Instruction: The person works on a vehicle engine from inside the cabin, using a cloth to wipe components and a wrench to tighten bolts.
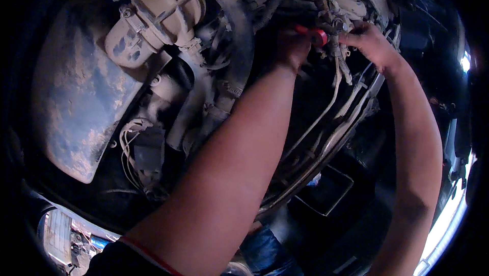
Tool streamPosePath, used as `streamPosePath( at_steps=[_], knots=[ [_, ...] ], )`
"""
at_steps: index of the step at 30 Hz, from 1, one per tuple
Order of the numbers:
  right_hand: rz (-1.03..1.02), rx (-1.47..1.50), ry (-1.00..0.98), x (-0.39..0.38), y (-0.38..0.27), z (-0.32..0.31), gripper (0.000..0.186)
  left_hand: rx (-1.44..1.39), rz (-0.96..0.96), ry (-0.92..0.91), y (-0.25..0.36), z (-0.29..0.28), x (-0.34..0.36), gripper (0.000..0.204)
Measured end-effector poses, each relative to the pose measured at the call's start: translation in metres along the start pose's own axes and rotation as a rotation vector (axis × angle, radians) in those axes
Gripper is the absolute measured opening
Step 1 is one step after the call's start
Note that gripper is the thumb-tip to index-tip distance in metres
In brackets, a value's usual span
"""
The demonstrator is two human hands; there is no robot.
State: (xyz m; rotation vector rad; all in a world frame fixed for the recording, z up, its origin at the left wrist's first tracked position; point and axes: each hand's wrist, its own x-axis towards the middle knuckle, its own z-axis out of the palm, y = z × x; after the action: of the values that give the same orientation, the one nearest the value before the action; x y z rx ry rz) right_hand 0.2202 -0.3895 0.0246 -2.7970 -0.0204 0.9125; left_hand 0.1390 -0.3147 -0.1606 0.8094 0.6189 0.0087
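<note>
High in the middle of the head view, my left hand is closed round a red object, probably a tool; its far end is hard to make out in shadow. My right hand, just to its right, has bent fingers gripping a dusty fitting where several thin lines and cables meet. A corrugated sleeve hangs below that fitting, and a thin pale line runs down from it between my forearms.
A dusty engine bay surrounds my arms: a housing at upper left, a scuffed cover on the left, thick hoses in the middle, a connector with wires, and curved pipes at lower right. Bright edges show at both lower sides.
</note>
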Motion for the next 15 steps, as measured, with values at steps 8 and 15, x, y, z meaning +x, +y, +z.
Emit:
streamPosePath(
  at_steps=[8, 15],
  knots=[
    [-0.125, -0.18, -0.012, -0.038, -0.01, 0.021, 0.032, 0.092, 0.471, -0.061, -0.032, 0.011, 0.017, 0.028],
    [-0.292, -0.319, 0.362, -0.074, 0.0, 0.048, 0.04, -1.061, 0.009, -0.289, -0.036, 0.018, 0.008, 0.029]
  ],
)
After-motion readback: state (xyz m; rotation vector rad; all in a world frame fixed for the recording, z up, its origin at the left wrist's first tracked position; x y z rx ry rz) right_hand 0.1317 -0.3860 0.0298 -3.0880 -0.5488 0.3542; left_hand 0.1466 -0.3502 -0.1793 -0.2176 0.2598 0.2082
